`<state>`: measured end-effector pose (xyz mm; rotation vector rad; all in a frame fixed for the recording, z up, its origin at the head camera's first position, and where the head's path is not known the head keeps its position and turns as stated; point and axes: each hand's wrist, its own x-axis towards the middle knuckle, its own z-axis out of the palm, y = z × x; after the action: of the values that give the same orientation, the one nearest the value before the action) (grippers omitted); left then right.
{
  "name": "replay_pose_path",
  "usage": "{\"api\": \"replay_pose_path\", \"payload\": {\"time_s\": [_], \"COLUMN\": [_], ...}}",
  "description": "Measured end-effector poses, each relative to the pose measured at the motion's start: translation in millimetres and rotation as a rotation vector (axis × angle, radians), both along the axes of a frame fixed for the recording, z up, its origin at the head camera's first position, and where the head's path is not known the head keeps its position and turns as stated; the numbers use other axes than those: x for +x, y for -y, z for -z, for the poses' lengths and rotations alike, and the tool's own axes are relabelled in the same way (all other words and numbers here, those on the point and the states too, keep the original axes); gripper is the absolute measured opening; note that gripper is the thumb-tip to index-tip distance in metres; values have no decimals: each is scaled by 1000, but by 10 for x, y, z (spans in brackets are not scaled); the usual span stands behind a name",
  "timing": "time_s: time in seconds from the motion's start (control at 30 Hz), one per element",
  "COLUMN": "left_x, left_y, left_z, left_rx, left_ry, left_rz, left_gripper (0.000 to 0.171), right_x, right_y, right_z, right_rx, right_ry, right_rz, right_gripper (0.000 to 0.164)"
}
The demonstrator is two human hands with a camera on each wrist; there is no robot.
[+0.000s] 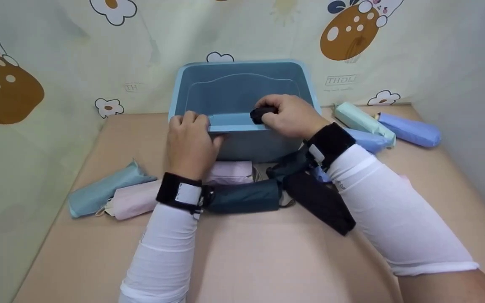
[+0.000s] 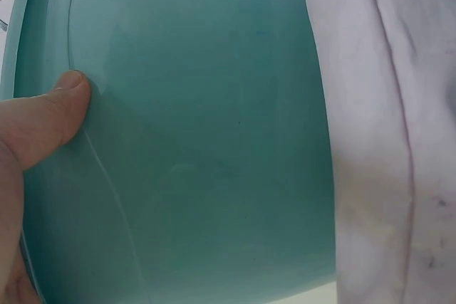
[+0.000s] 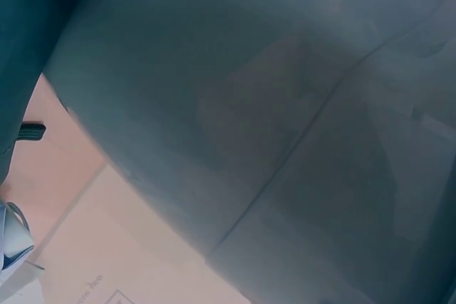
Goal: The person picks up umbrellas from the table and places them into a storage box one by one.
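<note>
A blue plastic bin (image 1: 242,145) stands at the back of the table. My left hand (image 1: 192,145) grips its front rim at the left, fingers over the edge; in the left wrist view the thumb (image 2: 53,115) presses the outer wall. Over the same rim, further right, my right hand (image 1: 293,115) holds a black folded umbrella (image 1: 262,113), of which only one end shows. A dark teal folded umbrella (image 1: 244,197) and a black one (image 1: 320,204) lie in front of the bin. The right wrist view shows the bin's wall (image 3: 285,147) but not the hand.
On the left lie a light blue folded umbrella (image 1: 105,189) and a pink one (image 1: 133,200). A pale lilac one (image 1: 230,171) is against the bin's front. Mint (image 1: 362,122) and blue (image 1: 411,129) ones lie at the right. A patterned cloth (image 1: 242,38) hangs behind.
</note>
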<state>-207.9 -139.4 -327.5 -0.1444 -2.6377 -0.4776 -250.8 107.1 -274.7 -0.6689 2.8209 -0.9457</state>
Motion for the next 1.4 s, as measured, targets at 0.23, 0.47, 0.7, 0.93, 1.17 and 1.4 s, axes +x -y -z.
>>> {"api": "replay_pose_path", "payload": {"time_s": [0.23,0.47,0.7,0.93,1.17,1.4], "left_x": [2,8,9,7,11,8], "left_y": [4,8,9,10,15,11], "left_z": [3,5,8,2,4,11], "left_rx": [-8,-10,-11,-17,-15,-17], "left_ry": [-12,-9,-8,-19,-10,-14], "left_rz": [3,0,2,4,3,2], "left_gripper": [47,48,48,47,46,47], "right_x": [-6,-8,1,15,19,9], "right_y": [-7,7,8,8,-5,-12], "right_z": [2,17,23,4,-1,12], "right_rx": [-12,-25,-26,-33,-39,-2], "right_ry": [11,-8,-14,-13,23,3], "right_rz": [9,27,27,24,5,-16], "right_gripper": [43,42,39,37,40,42]}}
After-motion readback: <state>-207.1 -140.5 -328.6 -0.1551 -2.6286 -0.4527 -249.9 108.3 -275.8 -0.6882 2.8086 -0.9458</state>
